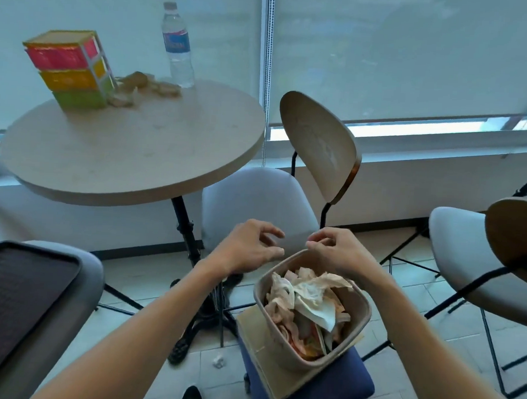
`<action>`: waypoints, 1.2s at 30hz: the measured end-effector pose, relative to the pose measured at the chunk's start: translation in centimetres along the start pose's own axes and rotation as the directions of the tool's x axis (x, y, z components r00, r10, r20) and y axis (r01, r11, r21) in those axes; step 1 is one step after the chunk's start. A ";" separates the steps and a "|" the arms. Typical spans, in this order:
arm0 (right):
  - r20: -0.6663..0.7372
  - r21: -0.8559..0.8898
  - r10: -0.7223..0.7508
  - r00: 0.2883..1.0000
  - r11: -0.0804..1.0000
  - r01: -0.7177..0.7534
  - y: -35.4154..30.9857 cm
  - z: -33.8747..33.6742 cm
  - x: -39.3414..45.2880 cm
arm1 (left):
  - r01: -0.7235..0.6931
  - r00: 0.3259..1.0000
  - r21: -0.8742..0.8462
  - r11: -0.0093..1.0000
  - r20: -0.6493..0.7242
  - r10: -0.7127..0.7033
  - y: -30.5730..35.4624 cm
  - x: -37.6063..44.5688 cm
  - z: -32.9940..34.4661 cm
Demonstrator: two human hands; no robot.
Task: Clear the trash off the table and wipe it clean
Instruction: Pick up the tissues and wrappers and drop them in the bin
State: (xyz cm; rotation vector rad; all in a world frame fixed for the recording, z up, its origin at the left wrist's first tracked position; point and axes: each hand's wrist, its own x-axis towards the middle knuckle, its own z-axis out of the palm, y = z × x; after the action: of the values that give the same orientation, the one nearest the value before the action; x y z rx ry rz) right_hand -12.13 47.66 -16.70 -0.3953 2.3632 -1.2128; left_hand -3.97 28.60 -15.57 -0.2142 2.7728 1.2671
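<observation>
Both your hands sit over the beige square plastic trash bin (311, 308): your left hand (247, 247) hovers just left of its far rim, fingers loosely curled, holding nothing I can see; your right hand (336, 249) has curled fingers at the far rim, but whether it pinches the rim or something thin, can't tell. Bin is below your hands, packed with crumpled paper and wrappers (306, 299), standing on flat cardboard on a dark blue stool (323, 382). Progress: judging by the full bin, a good share of trash is cleared. Left to do: beyond your left hand, up on the round light wooden table (130, 149), crumpled brownish scraps (140, 86) lie beside a stacked coloured box holder (70, 70) and a clear plastic water bottle (177, 47). One small white wad (218, 361) is on the floor below your left forearm. Wiping looks not started; no cloth in either hand.
</observation>
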 end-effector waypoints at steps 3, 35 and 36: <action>0.028 0.025 -0.102 0.994 0.995 0.101 -3.7 -0.5 0.7 | -0.086 0.994 -0.013 0.996 -0.074 0.085 2.0 -0.6 -3.5; 0.064 -0.545 -0.487 0.871 0.714 0.439 -35.6 22.7 24.5 | 0.088 0.803 -0.045 0.995 -0.588 -0.097 -14.8 3.6 -35.8; 0.062 -0.596 -0.481 0.875 0.685 0.419 -35.8 23.1 24.9 | 0.075 0.805 -0.044 0.996 -0.587 -0.086 -15.0 3.9 -35.9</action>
State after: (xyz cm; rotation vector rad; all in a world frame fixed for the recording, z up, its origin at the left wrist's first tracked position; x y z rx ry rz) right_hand -19.92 0.17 -5.75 -1.2172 2.8025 -0.6182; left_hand -6.06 -8.64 -3.83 -0.8605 3.1957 1.3942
